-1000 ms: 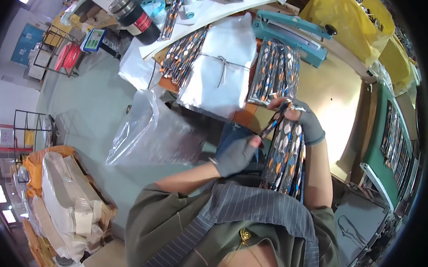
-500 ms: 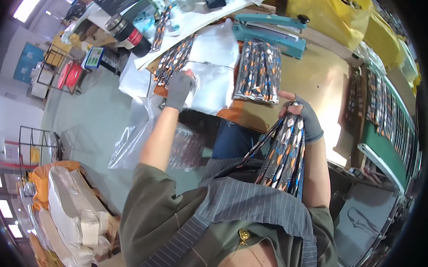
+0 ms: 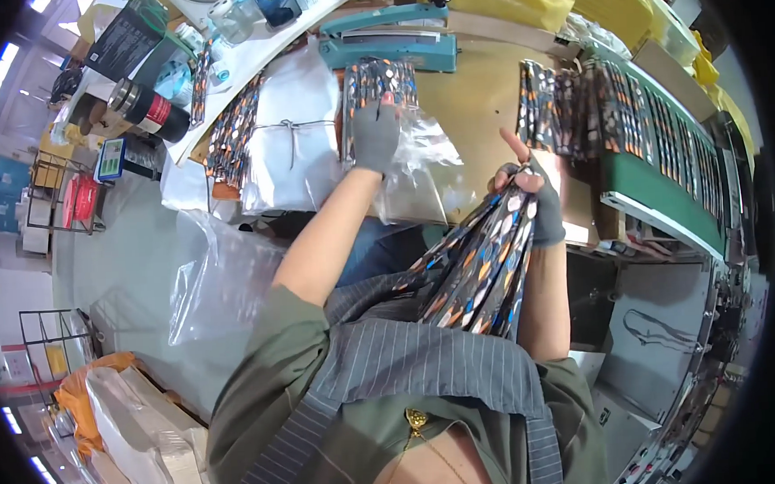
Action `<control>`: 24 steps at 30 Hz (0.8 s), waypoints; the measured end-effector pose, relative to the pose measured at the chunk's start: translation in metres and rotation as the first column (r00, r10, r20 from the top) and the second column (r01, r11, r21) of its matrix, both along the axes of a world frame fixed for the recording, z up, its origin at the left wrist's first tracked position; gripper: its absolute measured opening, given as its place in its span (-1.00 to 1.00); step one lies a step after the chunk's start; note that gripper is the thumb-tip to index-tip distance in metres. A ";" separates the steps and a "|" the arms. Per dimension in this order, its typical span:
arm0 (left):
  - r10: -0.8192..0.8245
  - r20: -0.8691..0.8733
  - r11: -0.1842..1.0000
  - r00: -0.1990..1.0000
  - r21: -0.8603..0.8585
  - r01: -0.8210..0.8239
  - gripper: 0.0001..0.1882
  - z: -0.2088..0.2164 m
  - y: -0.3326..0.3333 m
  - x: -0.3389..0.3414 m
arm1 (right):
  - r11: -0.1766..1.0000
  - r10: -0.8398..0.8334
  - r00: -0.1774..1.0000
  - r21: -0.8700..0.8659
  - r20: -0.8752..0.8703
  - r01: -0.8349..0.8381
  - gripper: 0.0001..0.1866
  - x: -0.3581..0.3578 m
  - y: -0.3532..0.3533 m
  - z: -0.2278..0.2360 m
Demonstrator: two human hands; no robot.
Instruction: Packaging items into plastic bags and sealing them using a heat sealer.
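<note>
My right hand (image 3: 534, 192) is closed round the upper end of a bunch of black patterned strips (image 3: 479, 268) with orange, white and blue leaf shapes. Its index finger points out, and the strips hang toward my apron. Over the bench, my gloved left hand (image 3: 376, 139) is closed on a thin clear plastic bag (image 3: 414, 167), which spreads out beneath and to the right of it. Behind that hand lies a bundle of similar strips (image 3: 385, 79), partly covered by the hand and bag. Both gloves are grey and fingerless.
A teal hand sealer (image 3: 387, 43) stands at the back. Left of the bundle lie a tied stack of clear bags (image 3: 293, 151) and more strips (image 3: 232, 141). A dark flask (image 3: 150, 110) stands at the far left. Rows of strips (image 3: 659, 122) fill a green-based rack on the right.
My left hand has moved right, from the stack of clear bags to the strip bundle, with a clear bag now in it. My right hand still holds its strips. The view has shifted right.
</note>
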State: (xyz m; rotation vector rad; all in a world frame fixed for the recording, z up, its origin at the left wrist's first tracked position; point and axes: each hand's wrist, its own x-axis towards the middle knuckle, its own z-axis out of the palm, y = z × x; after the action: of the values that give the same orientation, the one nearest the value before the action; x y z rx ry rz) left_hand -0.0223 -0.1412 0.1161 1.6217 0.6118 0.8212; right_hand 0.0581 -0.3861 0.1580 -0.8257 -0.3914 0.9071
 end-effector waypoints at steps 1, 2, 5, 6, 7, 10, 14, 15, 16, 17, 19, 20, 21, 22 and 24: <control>-0.029 -0.023 1.000 0.999 0.002 0.029 -0.64 0.002 -0.004 0.014 | 0.998 0.063 0.996 -0.023 0.066 -0.061 -0.17 0.001 0.001 0.007; -0.055 -0.046 0.998 0.997 0.006 0.055 -0.65 0.002 -0.011 0.025 | 0.991 0.128 0.983 -0.050 0.130 -0.122 -0.18 0.002 0.007 0.013; -0.511 0.049 0.762 0.858 0.487 0.426 -0.67 0.075 -0.106 0.017 | 0.972 0.125 0.893 -0.235 0.432 -0.022 -0.44 0.023 0.019 -0.036; -0.552 -0.165 0.333 0.818 0.855 0.397 -0.69 0.086 -0.111 0.007 | 0.975 0.049 0.658 -0.179 0.752 0.133 -0.61 0.029 0.018 -0.053; -0.544 -0.165 0.335 0.823 0.856 0.393 -0.69 0.079 -0.109 -0.005 | 0.996 0.041 0.968 -0.084 0.246 -0.021 -0.50 0.024 0.017 -0.057; -0.406 -0.082 0.798 0.910 0.454 0.397 -0.71 0.040 -0.104 -0.051 | 0.956 0.193 0.945 0.268 -0.264 -0.120 -0.54 -0.020 -0.004 -0.035; -0.424 -0.006 0.807 0.905 0.450 0.381 -0.71 -0.005 -0.143 -0.123 | 0.988 0.140 0.951 -0.018 -0.277 -0.151 -0.51 -0.110 -0.065 -0.119; -0.518 -0.134 0.721 0.845 0.463 0.515 -0.71 -0.004 -0.144 -0.141 | 0.960 0.073 0.974 -0.249 -0.215 -0.127 -0.51 -0.113 -0.068 -0.092; -0.502 -0.151 0.720 0.852 0.473 0.508 -0.67 0.001 -0.148 -0.143 | 0.879 0.014 0.990 -0.470 -0.139 -0.078 -0.50 -0.120 -0.072 -0.063; -0.501 -0.157 0.713 0.851 0.482 0.509 -0.67 0.007 -0.148 -0.136 | 0.872 0.176 0.922 -0.490 0.346 0.017 -0.53 -0.099 -0.077 -0.081; -0.489 -0.178 0.731 0.854 0.450 0.513 -0.69 0.046 -0.141 -0.098 | 0.599 0.179 0.571 -0.549 0.801 0.583 -0.69 -0.061 -0.050 -0.030; -0.491 -0.177 0.753 0.853 0.407 0.517 -0.71 0.068 -0.138 -0.074 | 0.573 0.115 0.377 -0.371 0.919 0.731 -0.78 -0.036 -0.043 -0.016; -0.403 -0.154 0.745 0.902 0.518 0.421 -0.73 0.083 -0.129 -0.050 | 0.638 -0.060 0.047 0.002 0.997 0.770 -0.86 -0.020 -0.034 0.011; -0.305 -0.121 0.720 0.945 0.620 0.312 -0.72 0.098 -0.117 -0.029 | 0.646 -0.046 -0.049 0.067 0.998 0.761 -0.87 -0.008 -0.027 0.032; -0.272 -0.176 0.823 0.946 0.467 0.324 -0.77 0.146 -0.083 -0.014 | 0.709 -0.188 -0.034 0.159 0.982 0.687 -0.89 -0.016 -0.012 0.083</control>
State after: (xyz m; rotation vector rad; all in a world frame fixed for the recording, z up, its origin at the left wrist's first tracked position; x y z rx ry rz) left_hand -0.0363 -0.2242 0.2616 2.1714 0.2042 0.6920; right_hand 0.0424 -0.3979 0.2411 -1.8132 -1.0362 -0.4660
